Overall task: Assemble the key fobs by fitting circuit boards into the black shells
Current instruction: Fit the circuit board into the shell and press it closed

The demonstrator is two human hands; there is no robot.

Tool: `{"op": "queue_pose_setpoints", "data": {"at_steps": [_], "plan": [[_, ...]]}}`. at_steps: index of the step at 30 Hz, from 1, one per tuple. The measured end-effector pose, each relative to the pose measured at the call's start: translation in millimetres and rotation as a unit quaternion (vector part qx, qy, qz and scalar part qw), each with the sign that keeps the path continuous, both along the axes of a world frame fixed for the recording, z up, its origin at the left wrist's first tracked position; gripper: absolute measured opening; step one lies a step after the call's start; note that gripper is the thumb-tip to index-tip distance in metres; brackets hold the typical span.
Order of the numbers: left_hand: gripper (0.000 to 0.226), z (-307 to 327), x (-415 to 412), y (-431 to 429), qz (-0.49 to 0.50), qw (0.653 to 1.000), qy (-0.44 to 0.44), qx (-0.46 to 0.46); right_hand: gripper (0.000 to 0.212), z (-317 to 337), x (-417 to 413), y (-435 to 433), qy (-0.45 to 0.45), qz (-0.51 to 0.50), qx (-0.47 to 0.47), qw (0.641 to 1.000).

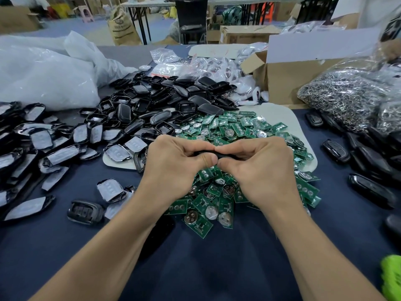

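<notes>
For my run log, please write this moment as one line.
left hand: pinches black shell | right hand: pinches same shell | board inside: hidden | under hands: circuit boards pile

I can read no text anywhere in this view. A brown sack [122, 25] in the background carries a dark oval emblem with lines of print under it, all too blurred for me to make out. A clear bag [165, 69] further in has a red strip across it, with no legible words. Fobs [314, 120] at the right show pale marks on their faces, too small to tell. Green boards [201, 202] bear tiny white printing that I cannot read.
</notes>
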State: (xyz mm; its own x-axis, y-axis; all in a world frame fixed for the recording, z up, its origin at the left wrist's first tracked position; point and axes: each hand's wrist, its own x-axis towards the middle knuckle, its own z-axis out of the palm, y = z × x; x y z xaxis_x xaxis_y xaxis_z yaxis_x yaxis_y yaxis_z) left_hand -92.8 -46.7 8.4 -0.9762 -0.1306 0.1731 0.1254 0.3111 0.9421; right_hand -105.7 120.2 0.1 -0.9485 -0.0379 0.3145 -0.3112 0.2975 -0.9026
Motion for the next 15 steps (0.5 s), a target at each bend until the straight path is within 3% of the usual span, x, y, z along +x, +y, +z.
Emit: {"op": "queue_pose_setpoints", "data": {"at_steps": [4, 10, 13, 15], "plan": [[0.026, 0.2, -1.2, -0.6, -0.019, 1.0, 0.01, 0.017, 0.027, 2.3, -2.0, 0.6, -0.007, 0.019, -0.015, 1.0], [0.024, -2.2, -5.6, -2.6, -0.029, 0.992, 0.026, 0.121, 0.026, 3.0, -3.6, 4.3, 0.017, 0.027, -0.034, 0.999], [0.02, -1.7, -4.8, -1.1, -0.042, 0.992, 0.062, 0.104, 0.024, 2.0, -3.7, 4.5, 0.022, 0.037, -0.054, 0.998], [0.029, -2.8, -3.2, 1.3, -0.037, 0.993, 0.085, 0.073, 0.019, 1.4, -3.3, 3.5, 0.027, 0.041, -0.051, 0.997]]}}
